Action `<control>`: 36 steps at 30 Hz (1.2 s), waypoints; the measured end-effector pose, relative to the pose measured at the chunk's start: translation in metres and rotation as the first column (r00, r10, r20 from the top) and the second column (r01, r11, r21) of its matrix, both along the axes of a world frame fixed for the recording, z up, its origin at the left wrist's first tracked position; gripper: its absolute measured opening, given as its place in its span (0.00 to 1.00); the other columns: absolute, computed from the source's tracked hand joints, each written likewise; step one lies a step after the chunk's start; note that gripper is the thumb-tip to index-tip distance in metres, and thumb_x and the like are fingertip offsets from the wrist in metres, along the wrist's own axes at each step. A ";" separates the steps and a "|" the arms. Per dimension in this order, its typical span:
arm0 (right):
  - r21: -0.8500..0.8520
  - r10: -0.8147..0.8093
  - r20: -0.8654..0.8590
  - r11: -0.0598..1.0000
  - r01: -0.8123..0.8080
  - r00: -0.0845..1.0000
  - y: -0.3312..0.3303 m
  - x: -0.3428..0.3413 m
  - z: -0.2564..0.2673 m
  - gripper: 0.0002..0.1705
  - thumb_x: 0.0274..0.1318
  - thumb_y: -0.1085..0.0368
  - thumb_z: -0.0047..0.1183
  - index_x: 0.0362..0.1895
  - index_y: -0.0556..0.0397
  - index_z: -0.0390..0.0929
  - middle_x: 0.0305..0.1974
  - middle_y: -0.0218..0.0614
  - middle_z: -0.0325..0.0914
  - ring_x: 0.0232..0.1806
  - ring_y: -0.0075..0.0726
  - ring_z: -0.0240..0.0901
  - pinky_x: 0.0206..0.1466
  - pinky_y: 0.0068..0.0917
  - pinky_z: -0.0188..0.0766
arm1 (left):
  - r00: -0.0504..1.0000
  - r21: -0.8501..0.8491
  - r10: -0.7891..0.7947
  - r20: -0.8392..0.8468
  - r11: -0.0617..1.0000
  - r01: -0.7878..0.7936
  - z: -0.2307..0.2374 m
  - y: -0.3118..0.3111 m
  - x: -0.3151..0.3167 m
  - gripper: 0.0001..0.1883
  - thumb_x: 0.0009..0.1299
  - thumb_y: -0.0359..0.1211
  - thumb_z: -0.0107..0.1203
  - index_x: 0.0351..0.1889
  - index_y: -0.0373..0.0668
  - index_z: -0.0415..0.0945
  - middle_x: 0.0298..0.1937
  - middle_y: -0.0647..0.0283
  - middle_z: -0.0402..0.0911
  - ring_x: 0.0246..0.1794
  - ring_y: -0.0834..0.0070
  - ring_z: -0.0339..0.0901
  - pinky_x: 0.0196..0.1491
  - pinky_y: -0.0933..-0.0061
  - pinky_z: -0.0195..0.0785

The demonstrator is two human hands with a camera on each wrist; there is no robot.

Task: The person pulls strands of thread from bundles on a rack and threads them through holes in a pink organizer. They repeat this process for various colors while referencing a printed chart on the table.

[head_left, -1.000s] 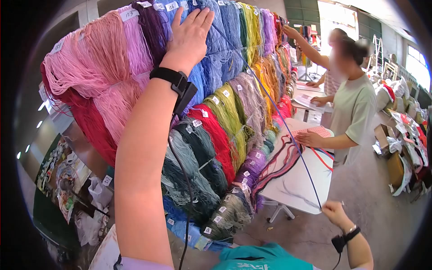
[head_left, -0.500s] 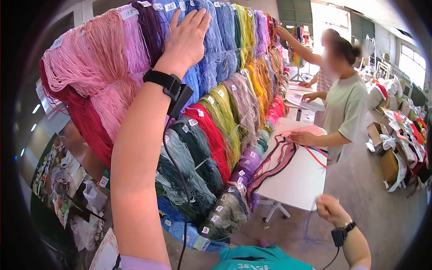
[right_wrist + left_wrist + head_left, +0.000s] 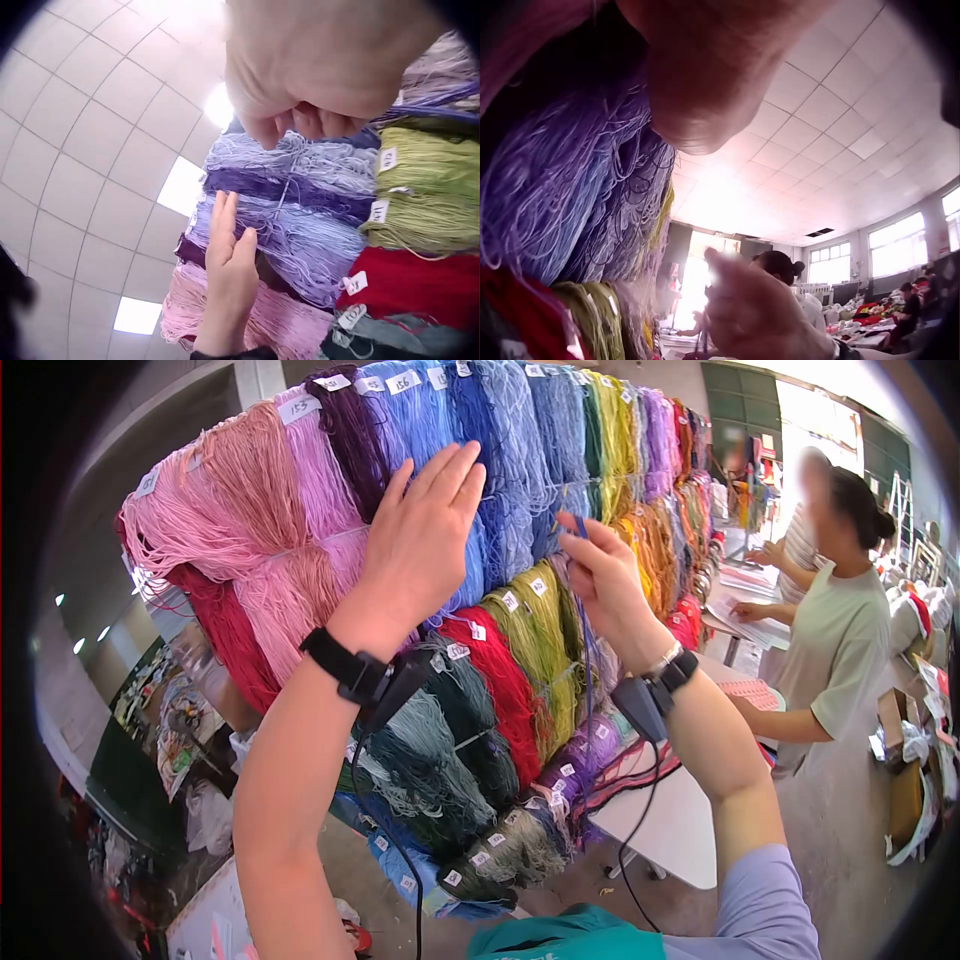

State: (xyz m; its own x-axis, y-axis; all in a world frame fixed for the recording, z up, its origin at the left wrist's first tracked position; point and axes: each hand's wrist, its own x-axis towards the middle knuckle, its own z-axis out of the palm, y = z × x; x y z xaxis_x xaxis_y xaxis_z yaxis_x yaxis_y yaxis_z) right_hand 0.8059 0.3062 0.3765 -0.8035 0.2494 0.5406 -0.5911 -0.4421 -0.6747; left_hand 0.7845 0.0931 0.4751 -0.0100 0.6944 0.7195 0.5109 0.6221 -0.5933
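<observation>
Hanks of yarn with numbered tags hang in rows; the blue yarn (image 3: 505, 435) is at the upper middle in the head view. My left hand (image 3: 425, 535) lies against the blue hanks with its fingers straight. To its right, my right hand (image 3: 605, 575) pinches a dark blue strand (image 3: 587, 650) that hangs down from the fingers. The right wrist view has my left hand (image 3: 231, 274) flat at the blue and pink hanks, and my right hand (image 3: 322, 67) with curled fingers above. From the left wrist, my right hand (image 3: 757, 307) appears blurred.
Pink hanks (image 3: 240, 480) hang at the left, red (image 3: 495, 690) and olive hanks (image 3: 545, 650) below. A white table (image 3: 670, 825) with pink and dark strands stands at the right. Beside it is a person in a pale green shirt (image 3: 840, 640). Piled bags and boxes lie at the far right.
My right hand has risen from the lower right to beside the blue hanks, with the strand now hanging in a loop. My left hand has moved slightly down the hanks.
</observation>
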 end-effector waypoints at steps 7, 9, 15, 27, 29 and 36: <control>0.037 -0.216 -0.266 0.972 0.234 0.939 -0.025 -0.053 0.049 0.20 0.53 0.71 0.66 0.51 0.56 0.79 0.20 0.11 0.63 0.19 0.08 0.54 0.22 0.13 0.47 | 0.996 -0.038 0.064 0.057 0.997 -0.062 -0.011 -0.008 0.017 0.27 0.66 0.22 0.45 0.66 0.37 0.70 0.75 0.56 0.63 0.76 0.61 0.59 0.75 0.52 0.49; 0.039 -0.224 -0.306 0.968 0.247 0.925 -0.030 -0.064 0.054 0.17 0.51 0.72 0.68 0.47 0.56 0.81 0.20 0.11 0.62 0.21 0.07 0.52 0.23 0.13 0.46 | 0.996 -0.040 0.068 0.053 0.997 -0.066 -0.012 -0.007 0.020 0.27 0.66 0.23 0.45 0.66 0.37 0.70 0.74 0.56 0.64 0.75 0.61 0.59 0.74 0.53 0.50; 0.137 -0.364 -0.306 0.898 0.419 0.880 -0.035 -0.085 0.052 0.11 0.51 0.69 0.68 0.39 0.57 0.82 0.22 0.15 0.69 0.23 0.07 0.56 0.24 0.12 0.51 | 0.996 -0.045 0.061 0.058 0.997 -0.058 -0.016 -0.009 0.021 0.27 0.66 0.24 0.45 0.66 0.38 0.70 0.74 0.57 0.64 0.75 0.61 0.60 0.74 0.54 0.51; 0.061 -0.024 -0.155 0.998 0.034 0.988 -0.025 -0.056 0.033 0.05 0.56 0.70 0.65 0.35 0.54 0.81 0.24 0.19 0.74 0.18 0.10 0.60 0.19 0.14 0.52 | 0.997 -0.026 0.062 0.038 0.998 -0.061 -0.016 -0.008 0.012 0.25 0.66 0.25 0.48 0.63 0.37 0.73 0.73 0.56 0.66 0.74 0.63 0.61 0.74 0.55 0.52; 0.067 -0.024 -0.145 0.997 0.034 0.989 -0.022 -0.052 0.032 0.05 0.57 0.70 0.64 0.35 0.55 0.81 0.24 0.20 0.74 0.17 0.10 0.59 0.19 0.14 0.51 | 0.997 -0.025 0.064 0.038 0.998 -0.063 -0.014 -0.006 0.012 0.25 0.66 0.25 0.48 0.63 0.37 0.73 0.73 0.56 0.66 0.74 0.63 0.61 0.74 0.55 0.52; 0.070 0.033 -0.143 0.997 -0.023 0.989 -0.018 -0.042 0.022 0.06 0.60 0.70 0.61 0.41 0.58 0.84 0.23 0.20 0.73 0.16 0.10 0.57 0.18 0.13 0.48 | 0.997 -0.017 0.069 0.045 0.998 -0.068 -0.012 0.003 0.014 0.26 0.66 0.23 0.45 0.65 0.38 0.71 0.73 0.56 0.65 0.75 0.62 0.60 0.74 0.54 0.52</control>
State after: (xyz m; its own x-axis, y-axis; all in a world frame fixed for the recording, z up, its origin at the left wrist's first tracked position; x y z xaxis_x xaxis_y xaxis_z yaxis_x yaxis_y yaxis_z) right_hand 0.7643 0.2880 0.3989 -0.7220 0.1864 0.6663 -0.6724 -0.4157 -0.6124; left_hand 0.7984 0.0963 0.4632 -0.0903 0.7021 0.7063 0.4944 0.6473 -0.5802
